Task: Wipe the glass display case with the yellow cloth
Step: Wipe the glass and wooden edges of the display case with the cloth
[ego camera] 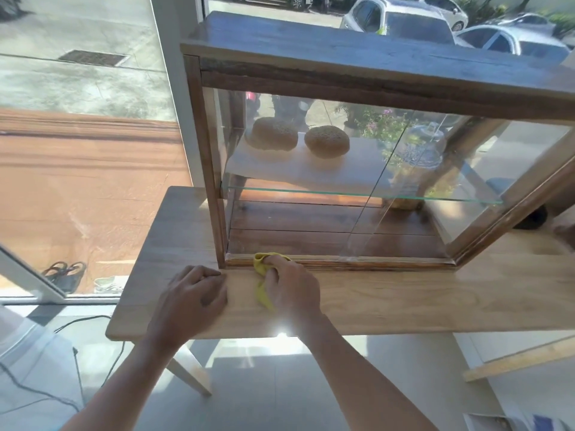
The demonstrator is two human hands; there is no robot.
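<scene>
Right hand bunched around yellow cloth, pressing it on bottom front rail of glass display case, near its 7 o'clock corner. Left hand resting on wooden table at 9 o'clock of cloth, fingers curled under, holding nothing. Two round buns on glass shelf inside, upper left. Sandals outside window at 9 o'clock
</scene>
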